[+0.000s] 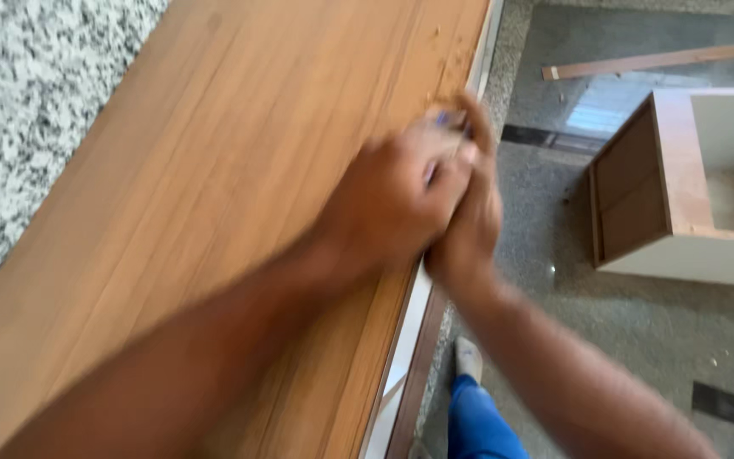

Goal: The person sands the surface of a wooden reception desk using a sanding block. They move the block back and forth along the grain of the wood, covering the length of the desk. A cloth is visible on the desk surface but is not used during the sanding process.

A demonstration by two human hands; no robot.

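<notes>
Both of our hands meet at the right-hand edge of a long wood-grain board (189, 187) that runs diagonally across the frame. Our left hand (392, 200) rests curled on top of the board beside its edge, fingers drawn in; our right hand (469, 212) presses against it from the edge side, its fingers reaching up past the left knuckles. Between the two hands we glimpse a small blue and pale object (445, 119), poking out near the fingertips just over the board's edge; motion blur keeps us from telling what it is or which hand truly grips it. Both hands look closed around it, but how tightly we cannot tell. Pale wood dust (448, 64) is scattered on the board just beyond the hands, close to the edge. Below the edge, the board shows a white underside strip (408, 336). On the speckled stone floor (639, 331) to the right stands an open box-like cabinet carcass (656, 187), brown outside and white inside, well apart from the hands, with a thin wooden strip (656, 59) lying beyond it. Our blue trouser leg (477, 421) and a pale shoe (469, 357) show beneath the right forearm.
</notes>
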